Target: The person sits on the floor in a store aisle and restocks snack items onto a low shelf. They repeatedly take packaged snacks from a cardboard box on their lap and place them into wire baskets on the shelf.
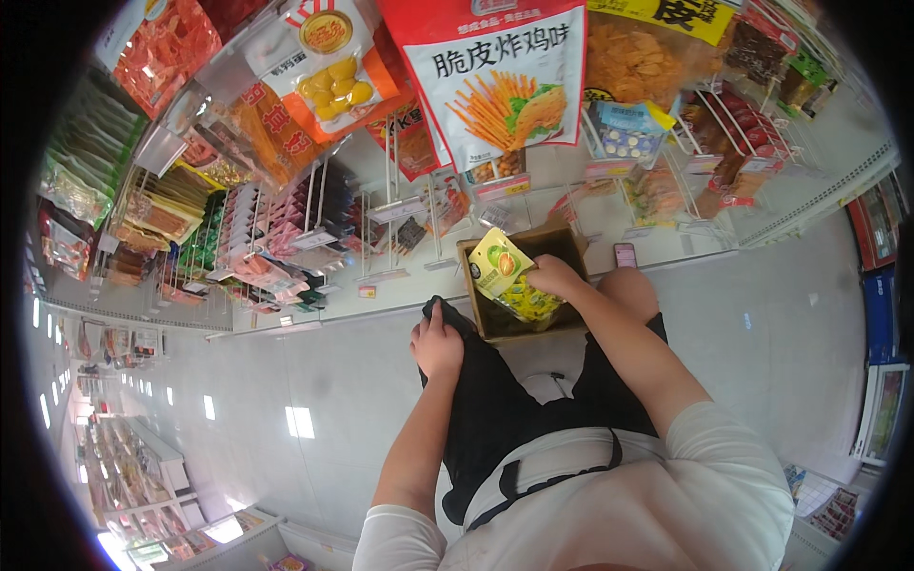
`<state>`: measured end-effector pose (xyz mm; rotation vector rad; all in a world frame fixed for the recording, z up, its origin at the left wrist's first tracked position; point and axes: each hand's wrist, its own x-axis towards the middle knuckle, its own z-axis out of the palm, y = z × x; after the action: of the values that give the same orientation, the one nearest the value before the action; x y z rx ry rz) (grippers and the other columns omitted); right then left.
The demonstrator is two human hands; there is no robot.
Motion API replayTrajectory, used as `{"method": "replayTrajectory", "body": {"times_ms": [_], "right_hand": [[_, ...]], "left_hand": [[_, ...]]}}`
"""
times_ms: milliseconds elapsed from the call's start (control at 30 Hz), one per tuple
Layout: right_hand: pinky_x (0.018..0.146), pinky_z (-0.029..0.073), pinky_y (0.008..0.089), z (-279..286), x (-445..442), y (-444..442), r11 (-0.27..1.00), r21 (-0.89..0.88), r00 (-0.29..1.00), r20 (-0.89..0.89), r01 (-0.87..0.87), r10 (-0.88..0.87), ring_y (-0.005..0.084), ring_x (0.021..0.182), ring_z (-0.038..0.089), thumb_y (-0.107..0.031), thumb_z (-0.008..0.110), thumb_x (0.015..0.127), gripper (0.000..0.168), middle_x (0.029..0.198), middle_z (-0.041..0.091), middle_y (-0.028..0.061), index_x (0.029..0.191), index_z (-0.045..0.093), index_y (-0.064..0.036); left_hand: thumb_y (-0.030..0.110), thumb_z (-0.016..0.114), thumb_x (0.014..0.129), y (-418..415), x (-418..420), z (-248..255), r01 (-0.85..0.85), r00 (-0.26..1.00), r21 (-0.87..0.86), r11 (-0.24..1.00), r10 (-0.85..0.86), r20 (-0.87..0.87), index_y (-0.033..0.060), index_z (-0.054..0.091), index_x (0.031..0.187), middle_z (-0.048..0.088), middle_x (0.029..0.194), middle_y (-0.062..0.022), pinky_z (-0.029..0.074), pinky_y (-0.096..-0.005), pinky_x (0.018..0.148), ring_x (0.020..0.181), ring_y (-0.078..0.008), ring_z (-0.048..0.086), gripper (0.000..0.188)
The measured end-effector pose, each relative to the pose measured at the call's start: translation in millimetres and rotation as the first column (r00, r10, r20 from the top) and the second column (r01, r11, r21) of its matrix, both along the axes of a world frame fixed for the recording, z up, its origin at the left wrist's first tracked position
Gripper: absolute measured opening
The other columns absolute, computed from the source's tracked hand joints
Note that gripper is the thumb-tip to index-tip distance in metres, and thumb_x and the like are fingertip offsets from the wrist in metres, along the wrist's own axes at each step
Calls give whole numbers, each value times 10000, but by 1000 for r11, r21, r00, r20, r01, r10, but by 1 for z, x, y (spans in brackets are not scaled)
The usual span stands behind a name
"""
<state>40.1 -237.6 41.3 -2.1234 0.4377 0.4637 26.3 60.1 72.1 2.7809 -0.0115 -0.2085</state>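
Note:
My right hand [553, 277] grips the edge of a yellow-green snack bag [532, 296] with citrus fruit pictured on it, held over a cardboard box [489, 321]. The box stands in front of me, between my knees and the shelf. Its inside looks dark, and the bag hides part of it. Resting on my left knee, my left hand [437, 346] has its fingers apart and holds nothing. On the shelf's bottom board, right of the box, lies a phone [625, 255].
Hanging snack bags [507, 93] on metal hooks [391, 168] reach out above the box. More packets [268, 275] hang at the left. Coolers [882, 314] stand at the far right, and another shelf unit [136, 471] at the lower left.

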Motion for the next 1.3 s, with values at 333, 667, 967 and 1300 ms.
{"method": "replayTrajectory", "body": {"times_ms": [333, 667, 967, 1300], "right_hand": [[706, 527, 352, 49, -61, -42, 870, 415, 851, 324, 266, -414, 152, 781, 666, -495, 691, 990, 518, 890, 732, 75, 1057, 734, 16], [811, 513, 296, 49, -48, -74, 552, 784, 550, 338, 285, -764, 92, 925, 632, -306, 740, 1002, 346, 1042, 721, 10, 1173, 717, -6], [828, 511, 303, 73, -28, -104, 597, 746, 541, 385, 295, -748, 108, 969, 652, -307, 745, 996, 309, 1075, 733, 13, 1150, 738, -39], [859, 511, 325, 75, -29, -114, 633, 674, 600, 341, 380, -724, 116, 1012, 653, -299, 747, 987, 348, 1114, 729, 26, 1214, 718, -36]], "left_hand": [[250, 511, 952, 3, -4, -3, -11, 1000, 26, 1000, 12, -15, 285, 523, 1531, 621, 1396, -92, 381, -520, 1117, 1352, -341, 494, 581], [268, 502, 967, 1, -4, -1, -19, 1000, 59, 998, 20, -12, 290, 520, 1534, 621, 1393, -81, 394, -514, 1104, 1337, -332, 507, 567], [267, 497, 969, 1, -3, -2, -22, 999, 53, 998, 23, -25, 284, 519, 1535, 610, 1412, -81, 380, -509, 1118, 1352, -330, 497, 566], [272, 503, 961, -2, -3, -1, -14, 1000, 41, 999, 15, -13, 285, 521, 1532, 617, 1404, -80, 378, -514, 1119, 1356, -335, 495, 572]]}}
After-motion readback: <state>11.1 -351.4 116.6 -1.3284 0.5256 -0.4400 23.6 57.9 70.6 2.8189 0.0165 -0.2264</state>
